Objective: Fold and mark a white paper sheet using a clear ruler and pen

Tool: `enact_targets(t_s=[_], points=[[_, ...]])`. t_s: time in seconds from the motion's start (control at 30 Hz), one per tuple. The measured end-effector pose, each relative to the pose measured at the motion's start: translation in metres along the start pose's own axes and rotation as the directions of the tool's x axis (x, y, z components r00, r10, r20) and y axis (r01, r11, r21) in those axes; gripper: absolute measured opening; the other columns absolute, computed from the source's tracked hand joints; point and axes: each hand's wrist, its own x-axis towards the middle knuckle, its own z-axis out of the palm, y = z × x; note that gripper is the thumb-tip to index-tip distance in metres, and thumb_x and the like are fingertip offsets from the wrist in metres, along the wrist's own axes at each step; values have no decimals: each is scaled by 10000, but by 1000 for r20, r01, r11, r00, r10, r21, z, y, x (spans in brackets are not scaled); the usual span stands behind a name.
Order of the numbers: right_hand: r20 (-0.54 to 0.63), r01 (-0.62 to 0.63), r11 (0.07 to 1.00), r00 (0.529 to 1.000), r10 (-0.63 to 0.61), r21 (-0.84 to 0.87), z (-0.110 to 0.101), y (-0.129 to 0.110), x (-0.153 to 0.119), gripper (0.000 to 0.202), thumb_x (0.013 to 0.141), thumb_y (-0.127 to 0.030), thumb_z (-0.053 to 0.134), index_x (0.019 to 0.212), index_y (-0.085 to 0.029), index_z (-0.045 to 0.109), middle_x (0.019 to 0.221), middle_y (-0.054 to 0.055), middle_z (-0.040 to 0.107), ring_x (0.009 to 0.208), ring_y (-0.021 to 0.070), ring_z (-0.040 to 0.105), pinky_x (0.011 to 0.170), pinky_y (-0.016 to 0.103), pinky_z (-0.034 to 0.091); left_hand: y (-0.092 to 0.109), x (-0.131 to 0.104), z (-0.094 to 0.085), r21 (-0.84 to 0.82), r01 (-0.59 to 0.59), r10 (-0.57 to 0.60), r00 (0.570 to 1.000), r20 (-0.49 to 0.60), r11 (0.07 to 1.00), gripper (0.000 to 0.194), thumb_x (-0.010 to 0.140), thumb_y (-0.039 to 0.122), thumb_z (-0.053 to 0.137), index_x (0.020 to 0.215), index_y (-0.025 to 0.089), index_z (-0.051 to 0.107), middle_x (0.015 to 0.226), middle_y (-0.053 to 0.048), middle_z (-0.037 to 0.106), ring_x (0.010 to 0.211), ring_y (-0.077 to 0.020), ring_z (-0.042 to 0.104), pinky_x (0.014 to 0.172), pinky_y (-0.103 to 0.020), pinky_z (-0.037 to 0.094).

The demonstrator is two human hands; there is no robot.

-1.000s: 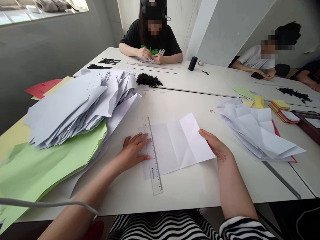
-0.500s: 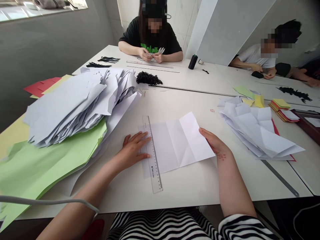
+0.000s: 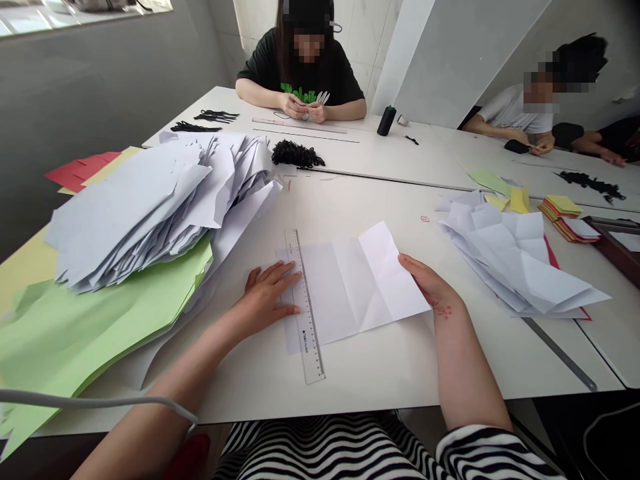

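Note:
A creased white sheet of paper (image 3: 345, 287) lies on the table in front of me, its right end lifted off the surface. Across its left part lies a clear plastic ruler (image 3: 309, 333), running away from me. My left hand (image 3: 267, 293) rests on the ruler with fingers spread, pressing it on the paper. The right edge of the sheet is pinched in my right hand (image 3: 425, 280), thumb on top; the other fingers are hidden beneath the paper.
At left stand a tall pile of white sheets (image 3: 135, 207) and green paper (image 3: 110, 320). Folded white sheets (image 3: 515, 260), a metal ruler (image 3: 560, 353) and small coloured paper stacks (image 3: 563, 210) are at right. Black cords (image 3: 297, 155) lie ahead; two people sit beyond.
Both hands, the ruler and the sheet hold the same places. The view has shifted very slightly.

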Motion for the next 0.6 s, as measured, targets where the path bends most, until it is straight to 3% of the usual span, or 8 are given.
enact_targets(t_s=[0.37, 0.6], points=[[-8, -21, 999, 1000, 21, 36, -3, 2, 1, 426, 818, -502, 498, 1169, -263, 530, 1052, 43, 648, 937, 239, 613, 734, 347, 510, -3, 0, 2, -12, 2, -2, 1000, -5, 1000, 639, 773, 606, 465, 1336, 338, 324, 1459, -8, 238, 1335, -276, 175, 1056, -503, 115], [3, -122, 987, 992, 122, 109, -6, 2, -2, 623, 789, -676, 347, 1156, -211, 535, 933, 87, 684, 843, 268, 648, 667, 368, 511, -1, -2, 1, -45, 20, -20, 1000, -1, 999, 650, 764, 589, 494, 1337, 328, 332, 1456, -19, 246, 1335, -284, 175, 1054, -517, 103]])
